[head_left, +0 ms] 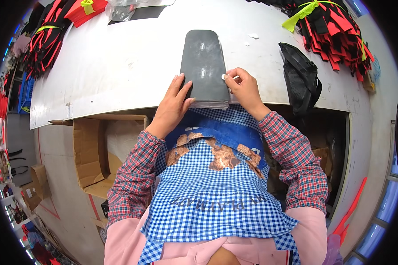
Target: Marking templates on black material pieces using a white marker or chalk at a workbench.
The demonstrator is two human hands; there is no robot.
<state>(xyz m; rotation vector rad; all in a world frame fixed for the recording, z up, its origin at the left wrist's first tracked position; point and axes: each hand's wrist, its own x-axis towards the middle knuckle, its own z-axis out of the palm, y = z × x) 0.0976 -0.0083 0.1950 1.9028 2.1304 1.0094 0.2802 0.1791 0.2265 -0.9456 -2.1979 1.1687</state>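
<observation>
My white table point(150, 53) is the biggest thing here, with twelve o'clock pointing straight away from me. My blue and white checked apron point(216, 221) is at six o'clock, below the table edge. A brown cardboard box point(89, 150) sits at eight o'clock from my left hand point(171, 106), lower than the table top.

A big red and black bundle point(331, 35) lies at two o'clock from my right hand point(247, 90). Another red and black bundle point(46, 44) is at ten o'clock from my left hand, well apart from it.

The dark gray stack point(203, 62) lies flat between my hands, with its narrow end at twelve o'clock. It is between one and two o'clock from my left hand and at ten o'clock from my right. Pale layers peek out under its wide end. A black bag point(298, 75) lies at three o'clock from the stack.

My left fingers are a bit spread, and their tips touch the stack's left edge. My right thumb and first finger pinch a tiny white bit point(223, 77) at its right edge. I can't tell if that bit is stuck to the stack. Small white scraps point(253, 36) lie at twelve o'clock from my right hand.
</observation>
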